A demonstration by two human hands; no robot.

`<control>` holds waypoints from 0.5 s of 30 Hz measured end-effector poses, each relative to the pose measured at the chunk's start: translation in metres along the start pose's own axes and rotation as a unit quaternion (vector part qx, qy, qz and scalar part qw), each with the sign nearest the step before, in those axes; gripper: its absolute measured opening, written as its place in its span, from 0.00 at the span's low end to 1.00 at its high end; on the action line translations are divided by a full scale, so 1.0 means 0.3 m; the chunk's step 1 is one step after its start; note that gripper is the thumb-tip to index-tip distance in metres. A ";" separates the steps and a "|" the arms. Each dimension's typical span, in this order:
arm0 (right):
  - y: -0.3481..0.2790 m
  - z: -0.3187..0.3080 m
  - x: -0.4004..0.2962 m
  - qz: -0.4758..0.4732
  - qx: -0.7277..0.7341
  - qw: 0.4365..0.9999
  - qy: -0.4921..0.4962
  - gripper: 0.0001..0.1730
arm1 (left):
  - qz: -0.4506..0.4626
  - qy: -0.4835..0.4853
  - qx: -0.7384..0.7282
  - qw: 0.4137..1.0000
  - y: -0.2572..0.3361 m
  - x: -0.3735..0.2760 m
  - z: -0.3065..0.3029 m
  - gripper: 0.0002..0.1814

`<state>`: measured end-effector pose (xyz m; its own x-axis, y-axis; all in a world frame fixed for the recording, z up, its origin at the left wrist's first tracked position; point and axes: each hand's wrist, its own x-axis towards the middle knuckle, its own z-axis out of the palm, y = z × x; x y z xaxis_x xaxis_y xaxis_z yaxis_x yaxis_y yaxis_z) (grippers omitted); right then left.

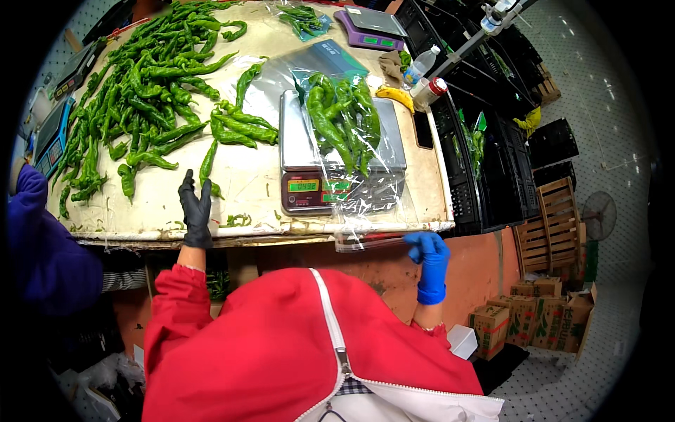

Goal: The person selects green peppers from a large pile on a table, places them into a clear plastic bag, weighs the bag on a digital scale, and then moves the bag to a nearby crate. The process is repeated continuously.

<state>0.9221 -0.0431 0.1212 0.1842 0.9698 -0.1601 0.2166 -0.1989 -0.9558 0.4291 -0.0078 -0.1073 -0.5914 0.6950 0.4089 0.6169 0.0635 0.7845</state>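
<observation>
My left hand, in a black glove, rests over the table's front edge with thumb and fingers apart and nothing in it. Its thumb is right beside a single green pepper; contact is unclear. My right hand, in a blue glove, has its fingertips on the mouth of a clear plastic bag, which hangs past the table edge. Several long green peppers fill the bag's far part. The bag lies on a digital scale with lit displays. More loose peppers lie left of the scale.
A large pepper heap covers the table's left. Beyond the scale lie a flat bag and a purple scale. A banana, bottle and phone line the right edge. Black crates stand beside it. A co-worker's purple sleeve is at left.
</observation>
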 end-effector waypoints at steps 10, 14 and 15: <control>0.052 -0.046 -0.111 -0.081 0.008 0.992 0.100 0.19 | -0.181 -0.157 0.050 0.970 -0.122 0.091 0.036 0.26; 0.026 -0.032 -0.139 -0.134 0.019 0.981 0.141 0.19 | -0.147 -0.079 -0.176 0.970 -0.136 0.046 -0.096 0.25; -0.009 -0.012 -0.167 -0.149 0.019 0.980 0.130 0.17 | -0.113 -0.065 -0.210 0.969 -0.058 0.038 -0.138 0.26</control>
<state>0.9158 -0.0917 0.1328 0.3573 0.9143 0.1908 0.2624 0.0978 -0.9600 0.3902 -0.0305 -0.0969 -0.6006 0.7827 0.1631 0.1971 -0.0528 0.9790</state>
